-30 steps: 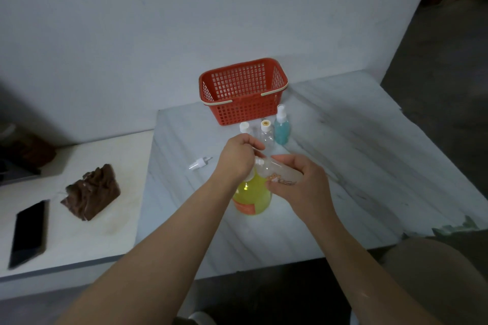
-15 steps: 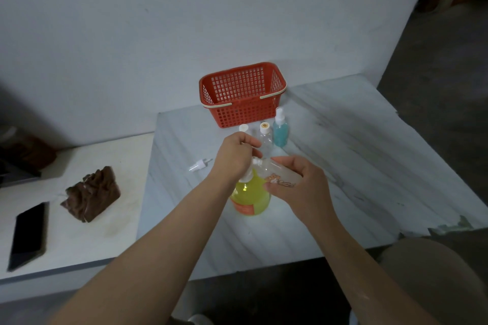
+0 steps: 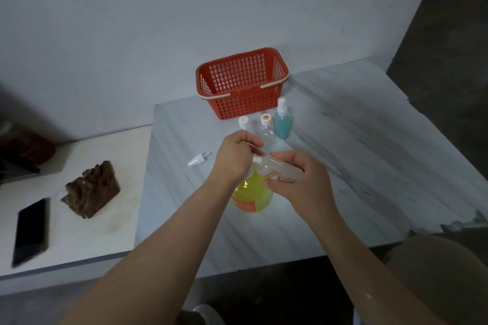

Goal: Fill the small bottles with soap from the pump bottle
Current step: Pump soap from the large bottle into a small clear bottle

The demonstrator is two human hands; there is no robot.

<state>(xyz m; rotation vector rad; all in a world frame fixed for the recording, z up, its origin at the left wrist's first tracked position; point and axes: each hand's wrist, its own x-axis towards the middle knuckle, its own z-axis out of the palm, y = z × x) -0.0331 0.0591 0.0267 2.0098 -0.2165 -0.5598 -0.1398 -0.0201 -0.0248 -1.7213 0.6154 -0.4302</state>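
Note:
A pump bottle with yellow soap stands on the marble table. My left hand curls over its pump head, which is hidden under the fingers. My right hand grips a small clear bottle tilted sideways, its open neck against the pump spout. Behind stand two small clear capped bottles and a small blue spray bottle. A loose white spray cap lies to the left.
A red basket sits at the table's back against the wall. On a lower white shelf at the left lie a brown carved block and a black phone. The table's right edge drops to the floor.
Both hands stay on the pump bottle and the small bottle. The camera view shifted slightly; the hands hardly moved.

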